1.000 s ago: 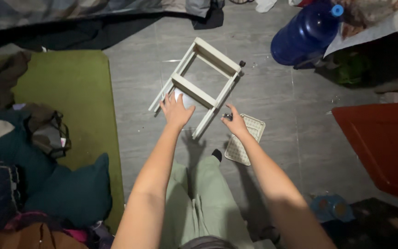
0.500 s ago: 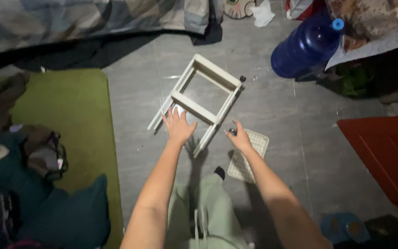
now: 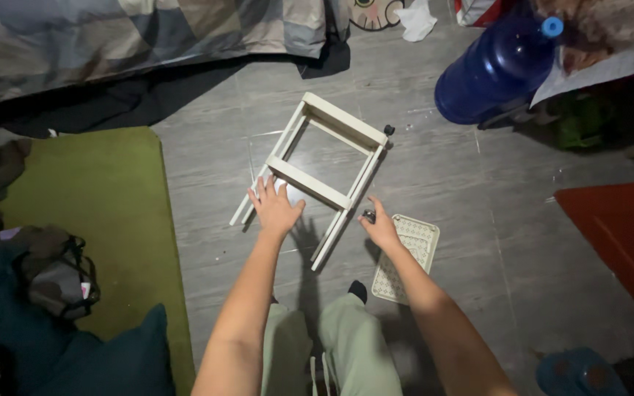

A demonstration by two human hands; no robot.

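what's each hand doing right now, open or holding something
Left hand: open, fingers spread, flat on the white wooden frame.
Right hand: closed on a small dark object, beside the perforated tray.

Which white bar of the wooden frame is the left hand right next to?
The lower crossbar, the one nearer the person; the left hand lies just below it, while the upper crossbar is far from both hands.

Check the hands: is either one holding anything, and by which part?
Left hand lies flat on the white frame, near its lower crossbar; no grip. Right hand pinches a small dark object at its fingertips, beside the frame's leg; which part cannot be told.
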